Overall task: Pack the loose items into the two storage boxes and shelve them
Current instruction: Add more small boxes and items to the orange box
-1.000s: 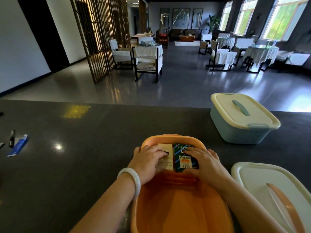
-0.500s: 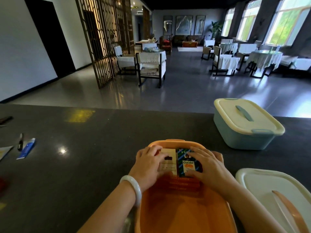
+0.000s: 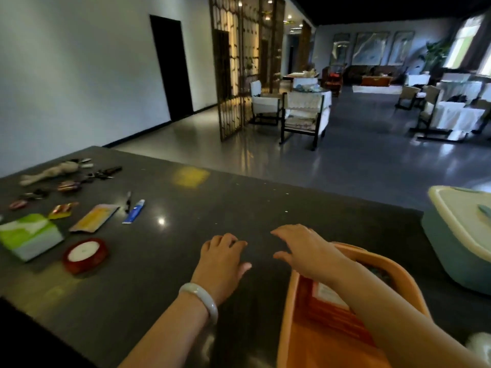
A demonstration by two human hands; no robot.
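Observation:
An open orange storage box [image 3: 292, 309] stands at the lower right of the dark counter, with flat packets lying inside. My right hand [image 3: 305, 248] hovers over its left rim, fingers spread and empty. My left hand [image 3: 223, 258], with a pale bangle on the wrist, is above the counter just left of the box, fingers loosely bent, holding nothing. A blue-green box with a cream lid [image 3: 462, 235] stands shut at the right edge. Loose items lie at the left: a red ribbon spool [image 3: 85, 253], a green tissue pack [image 3: 29, 235], a yellow sachet [image 3: 95, 217] and a blue tube [image 3: 134, 211].
Further left on the counter [image 3: 199, 208] lie a pen [image 3: 128, 201], wrapped sweets [image 3: 62, 209], keys [image 3: 103, 173] and a small cloth doll [image 3: 50, 171]. Beyond the counter is a hall with chairs, tables and a wooden screen.
Both hands have left the packets in the orange box and moved left, out over the counter. The view has swung left, so the loose items show and the orange lid is out of view.

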